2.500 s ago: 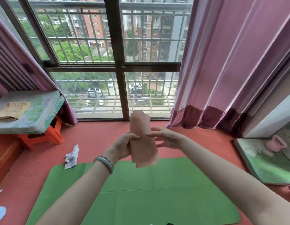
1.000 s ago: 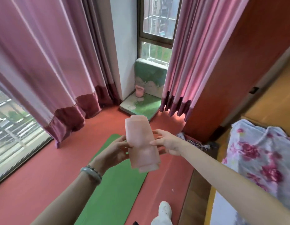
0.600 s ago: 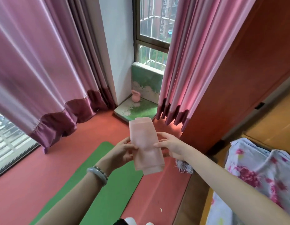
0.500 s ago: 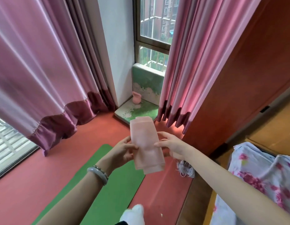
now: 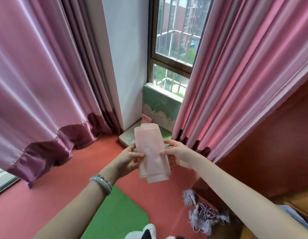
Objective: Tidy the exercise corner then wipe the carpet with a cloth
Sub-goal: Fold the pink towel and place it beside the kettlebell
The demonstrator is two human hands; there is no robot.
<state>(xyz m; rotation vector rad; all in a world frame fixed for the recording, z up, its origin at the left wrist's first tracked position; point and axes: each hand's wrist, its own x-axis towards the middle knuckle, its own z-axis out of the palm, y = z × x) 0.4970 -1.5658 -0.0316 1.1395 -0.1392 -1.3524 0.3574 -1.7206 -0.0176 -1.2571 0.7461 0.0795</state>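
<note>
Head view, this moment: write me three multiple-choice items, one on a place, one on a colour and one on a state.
1. Where is the green mat?
A. on the window ledge
B. flat on the red floor
C. hung over a curtain

2. What colour is the folded cloth?
A. pale pink
B. yellow
C. blue

3. How is the cloth held?
A. it lies on the floor
B. it is crumpled in one fist
C. it is held up, pinched at its sides by the left hand and the right hand

Answers:
1 B, the mat lies spread on the floor low in the view.
2 A, its whole visible face is pale pink.
3 C, a thumb of each hand lies on its front and it hangs clear of the floor.
</note>
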